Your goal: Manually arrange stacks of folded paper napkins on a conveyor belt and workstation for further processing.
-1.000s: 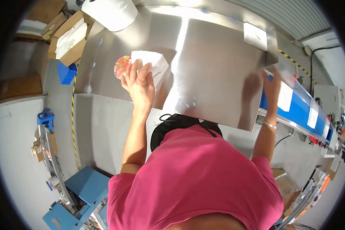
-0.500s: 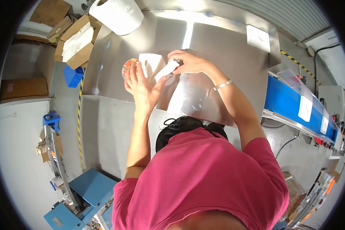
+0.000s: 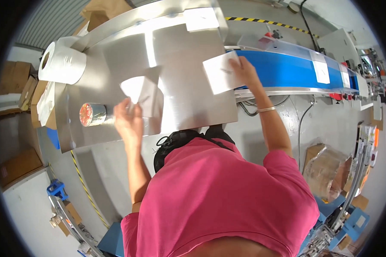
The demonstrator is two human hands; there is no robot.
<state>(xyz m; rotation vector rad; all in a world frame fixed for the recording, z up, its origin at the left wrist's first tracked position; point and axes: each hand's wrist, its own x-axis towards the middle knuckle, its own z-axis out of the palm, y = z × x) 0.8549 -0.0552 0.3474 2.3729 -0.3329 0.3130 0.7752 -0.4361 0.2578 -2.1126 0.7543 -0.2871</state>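
Observation:
At the table's right edge, my right hand is closed on the edge of a white square box-like piece with a small dark mark. Whether it is a box or folded card I cannot tell. My left hand has its fingers apart, the tips at the near left edge of a white box that stands on the metal table. Left of that hand lies a round tin on its side, with a red patterned end and a shiny wall.
A blue conveyor belt with a clear guard joins the table on the right. A large white roll sits at the far left corner. White paper lies at the far right corner. Cardboard boxes stand to the left.
My view has turned right. My right hand has left the white box and reached out to the right with a white square piece. My left hand has come off the tin, which now shows fully.

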